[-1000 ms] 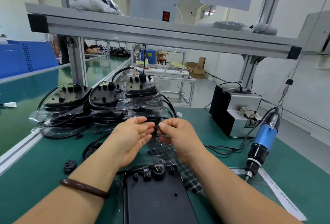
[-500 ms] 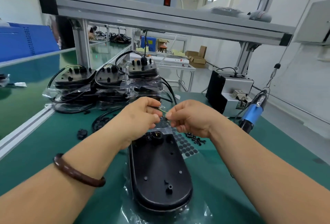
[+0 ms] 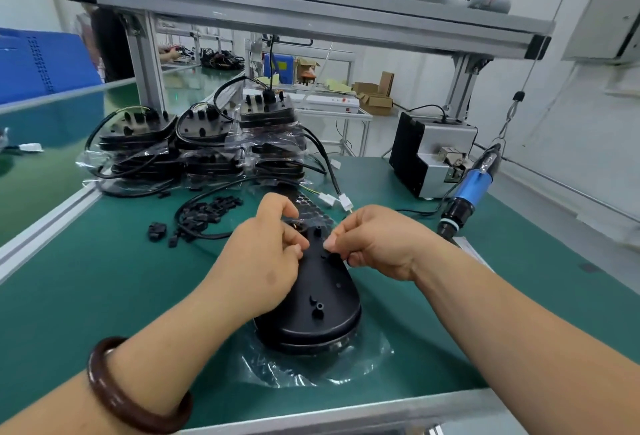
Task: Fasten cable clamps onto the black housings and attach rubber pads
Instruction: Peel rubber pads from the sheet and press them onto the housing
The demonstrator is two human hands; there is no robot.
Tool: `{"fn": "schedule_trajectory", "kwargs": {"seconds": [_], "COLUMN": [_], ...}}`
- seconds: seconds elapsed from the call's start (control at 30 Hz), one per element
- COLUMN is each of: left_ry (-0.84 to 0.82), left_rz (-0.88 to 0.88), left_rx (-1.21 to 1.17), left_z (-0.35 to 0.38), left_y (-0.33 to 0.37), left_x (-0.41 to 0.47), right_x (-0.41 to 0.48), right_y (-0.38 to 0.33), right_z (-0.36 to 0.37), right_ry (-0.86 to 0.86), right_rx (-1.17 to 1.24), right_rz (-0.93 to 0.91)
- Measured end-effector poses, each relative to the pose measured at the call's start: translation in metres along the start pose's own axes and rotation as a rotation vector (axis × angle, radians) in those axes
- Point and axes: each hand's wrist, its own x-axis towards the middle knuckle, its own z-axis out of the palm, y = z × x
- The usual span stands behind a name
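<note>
Black housing (image 3: 311,310), one, on bench (image 3: 104,282); left hand (image 3: 266,258) and right hand (image 3: 375,244) above it, fingertips pinched, contents indiscernible

Bright, even overhead light; wide-angle bending at edges; slight blur.

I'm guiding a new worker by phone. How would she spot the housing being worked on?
On the green mat, come forward from the stacks of bagged housings at the back. The black housing lies alone on clear plastic near the front edge, unstacked, under the left hand and right hand.
</note>
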Motion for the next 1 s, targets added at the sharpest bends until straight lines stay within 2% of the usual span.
{"fn": "schedule_trajectory", "kwargs": {"seconds": [0.53, 0.83, 1.0], "left_ry": [0.07, -0.113, -0.146], "left_rz": [0.146, 0.231, 0.225], "left_rx": [0.03, 0.103, 0.177], "left_z": [0.0, -0.004, -0.005], "left_y": [0.004, 0.007, 0.01], "left_x": [-0.013, -0.02, -0.019], "right_x": [-0.002, -0.004, -0.004], "right_y": [0.001, -0.001, -0.003], "right_z": [0.004, 0.005, 0.005], "right_ry": [0.049, 0.034, 0.038], "right_rx": [-0.14, -0.145, -0.167], "right_rz": [-0.046, -0.053, -0.045]}}
